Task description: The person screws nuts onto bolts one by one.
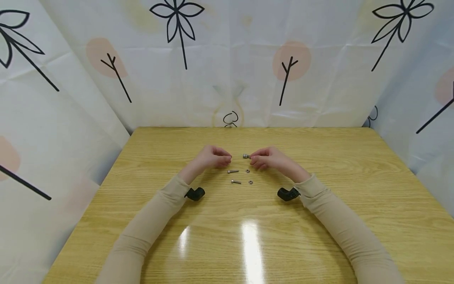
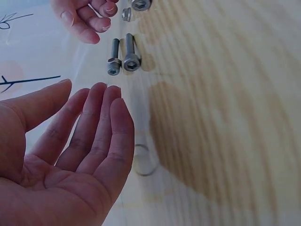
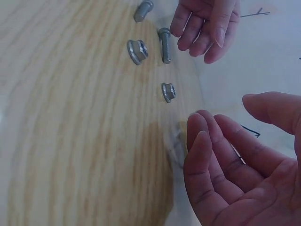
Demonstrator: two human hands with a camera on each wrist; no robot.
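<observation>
On the tabletop a bolt with a nut on it (image 1: pixel 246 156) lies just left of the right hand's fingertips. My right hand (image 1: pixel 267 158) has its thumb apart from relaxed, slightly bent fingers and holds nothing. Facing it, my left hand (image 1: pixel 214 157) is held palm inward with loosely bent fingers, also holding nothing. Two socket-head bolts, the farther (image 1: pixel 233 171) and the nearer (image 1: pixel 236 182), lie nearer the body. To their right are two flange nuts, one farther (image 3: pixel 138 52) and one (image 3: pixel 168 92) closer to the right hand. The bolt with the nut is not visible in the right wrist view.
The wooden table (image 1: pixel 230 228) extends around the parts, with bright glare near its front. A patterned white cloth (image 1: pixel 227 79) hangs behind it and on both sides. Black wrist-worn devices sit below the left cuff (image 1: pixel 196 194) and the right cuff (image 1: pixel 288 194).
</observation>
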